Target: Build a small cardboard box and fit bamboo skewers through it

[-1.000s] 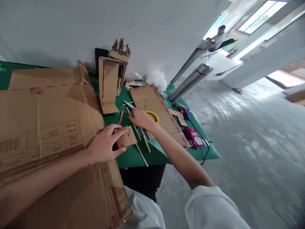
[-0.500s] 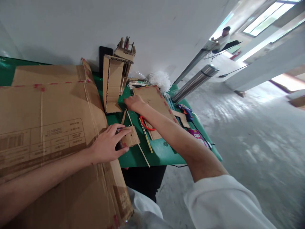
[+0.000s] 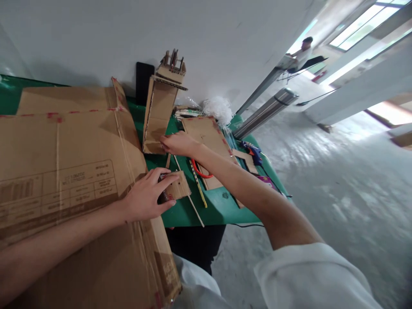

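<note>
Clock centred on the block (image 3: 182, 185), 12 towards the wall (image 3: 90, 38). Block lies on the green table (image 3: 222, 216), two small holes showing in its upper face.

Left hand (image 3: 149, 197): comes in from 9 o'clock, closed around the block, index finger laid across the top, thumb along the near edge.

Right hand (image 3: 178, 143): at 12 o'clock, fingers curled together at the bottom flap of the tall box (image 3: 160, 109). From where I stand I cannot tell whether they pinch the flap or merely touch it. Box is at 11 o'clock, open side facing the hands.

Nearby: red loop (image 3: 202, 173) at 2 o'clock, partly under the right forearm; thin stick (image 3: 197, 212) at 5, running out from beside the block; flat panel (image 3: 222, 143) at 1; glue gun (image 3: 253, 150) farther off at 2. Large carton (image 3: 64, 206) fills 8 to 10, under the left forearm.
</note>
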A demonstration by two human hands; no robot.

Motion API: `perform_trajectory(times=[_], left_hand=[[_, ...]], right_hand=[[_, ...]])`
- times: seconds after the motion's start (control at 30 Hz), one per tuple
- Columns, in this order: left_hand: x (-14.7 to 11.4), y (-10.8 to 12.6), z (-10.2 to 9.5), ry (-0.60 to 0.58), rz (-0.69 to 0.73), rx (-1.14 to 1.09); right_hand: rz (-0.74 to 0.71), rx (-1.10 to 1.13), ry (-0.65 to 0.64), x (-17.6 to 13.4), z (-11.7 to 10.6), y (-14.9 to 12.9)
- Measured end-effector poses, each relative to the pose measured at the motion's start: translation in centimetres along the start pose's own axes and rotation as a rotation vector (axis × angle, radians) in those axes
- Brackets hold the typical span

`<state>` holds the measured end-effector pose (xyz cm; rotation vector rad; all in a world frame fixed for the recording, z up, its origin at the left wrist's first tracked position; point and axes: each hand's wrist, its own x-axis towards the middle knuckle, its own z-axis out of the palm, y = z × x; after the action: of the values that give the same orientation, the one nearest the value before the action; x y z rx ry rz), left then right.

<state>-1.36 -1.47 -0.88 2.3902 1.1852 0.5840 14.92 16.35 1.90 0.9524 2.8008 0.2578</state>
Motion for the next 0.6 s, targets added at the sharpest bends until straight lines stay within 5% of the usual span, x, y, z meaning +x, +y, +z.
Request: perform_trajectory(times=[0.17, 0.3, 0.6], left_hand=[[0.0, 0.0, 0.1, -0.005, -0.011, 0.021], [-0.2, 0.2, 0.0, -0.051, 0.046, 0.018], [0.0, 0.5, -0.5, -0.055, -0.036, -0.01]], right_hand=[[-0.181, -0.011, 0.056, -3.7, -0.2, -1.7], [-0.332, -0.011, 0.235, -7.4, 1.1, -1.7], [0.276, 0.77, 0.989, -14.6, 2.5, -1.3]])
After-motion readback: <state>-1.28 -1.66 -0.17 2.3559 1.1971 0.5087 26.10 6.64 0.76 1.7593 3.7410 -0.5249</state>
